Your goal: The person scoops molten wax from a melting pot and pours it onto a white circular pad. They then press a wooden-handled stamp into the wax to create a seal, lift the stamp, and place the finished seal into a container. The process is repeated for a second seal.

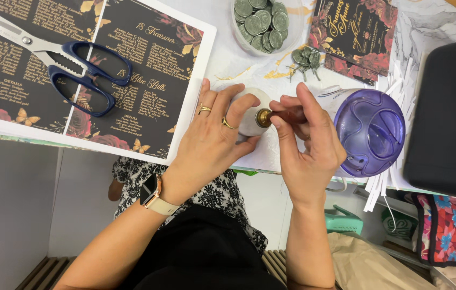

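Note:
My left hand (212, 134) wraps around a small round white object (251, 110) at the table's near edge, fingers curled over its top and side. My right hand (306, 142) grips a stamp with a dark wooden handle (288, 114) and brass head (263, 117), the brass end pressed against the white object's side. My left hand wears two gold rings, and a watch with a tan strap sits on that wrist.
Blue-handled scissors (80, 72) lie on dark printed sheets (147, 70) with gold lettering at left. A clear tub of grey-green round seals (263, 21) stands behind my hands. A purple translucent dome (370, 131) sits right, beside a black case (448, 113) and white paper strips (397, 86).

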